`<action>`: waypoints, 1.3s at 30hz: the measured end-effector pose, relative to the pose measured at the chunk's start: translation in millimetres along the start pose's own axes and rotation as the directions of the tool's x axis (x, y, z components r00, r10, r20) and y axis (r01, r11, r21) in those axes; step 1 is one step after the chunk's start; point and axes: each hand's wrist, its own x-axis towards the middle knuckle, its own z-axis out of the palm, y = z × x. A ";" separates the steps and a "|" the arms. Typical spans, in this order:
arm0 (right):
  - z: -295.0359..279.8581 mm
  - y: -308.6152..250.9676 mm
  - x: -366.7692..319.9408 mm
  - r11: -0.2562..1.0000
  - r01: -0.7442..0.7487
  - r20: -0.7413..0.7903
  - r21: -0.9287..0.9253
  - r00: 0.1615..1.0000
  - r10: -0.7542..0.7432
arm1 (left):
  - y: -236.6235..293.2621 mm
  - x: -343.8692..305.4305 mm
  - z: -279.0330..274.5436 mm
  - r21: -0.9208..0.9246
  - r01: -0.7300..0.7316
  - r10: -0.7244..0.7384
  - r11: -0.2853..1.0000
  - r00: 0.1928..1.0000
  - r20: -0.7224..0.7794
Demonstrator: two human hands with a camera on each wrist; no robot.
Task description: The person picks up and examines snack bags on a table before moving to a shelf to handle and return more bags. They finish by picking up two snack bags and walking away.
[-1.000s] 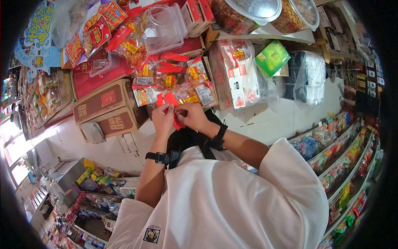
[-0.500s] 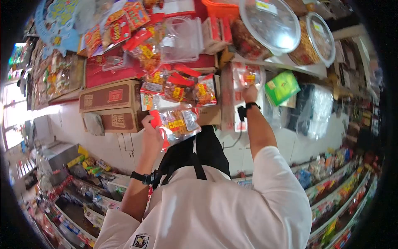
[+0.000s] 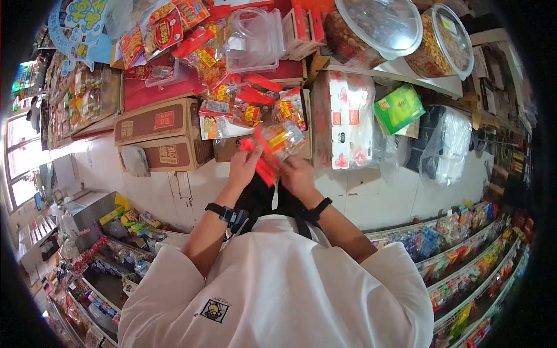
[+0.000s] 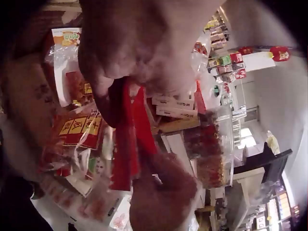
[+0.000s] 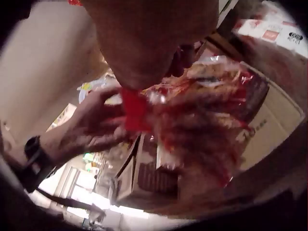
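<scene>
In front of the waist my left hand (image 3: 245, 167) pinches the red top edge of a clear snack packet (image 3: 284, 139) with a yellow label. My right hand (image 3: 297, 177) grips the same red edge from the other side. Two red strips (image 4: 139, 127) run side by side between the hands in the left wrist view. The right wrist view shows the left hand (image 5: 94, 120) with fingertips at the red edge (image 5: 135, 110), and the packet's body is blurred. Just beyond lie several similar packets (image 3: 246, 113) on a carton.
Brown cartons (image 3: 159, 153) stand to the left. On the right are a wrapped tissue pack (image 3: 353, 119), a green box (image 3: 400, 109) and a plastic-wrapped dark bundle (image 3: 444, 145). Lidded tubs (image 3: 380, 26) and a clear plastic container (image 3: 252, 40) sit farther back. Stocked shelves (image 3: 464, 243) lie behind the person.
The right hand has come back from the tissue pack to the left hand, and the packet that lay on the pack is gone from there. The left hand's packet has shifted up and right.
</scene>
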 end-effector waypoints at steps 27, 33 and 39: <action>36.1 138.0 170.3 0.905 -0.086 0.174 -0.417 0.970 0.172 | -35.2 -54.8 -91.8 0.221 -0.202 0.237 0.954 0.961 -0.142; -0.1 67.2 148.4 0.799 0.007 0.370 -0.602 0.889 0.271 | -4.7 -57.0 -109.7 0.176 -0.134 0.148 0.975 0.986 -0.072; -43.5 -20.2 8.0 0.853 -0.497 -0.151 -0.157 0.866 0.477 | -64.4 -26.6 -103.1 0.406 -0.475 0.447 0.781 0.879 0.169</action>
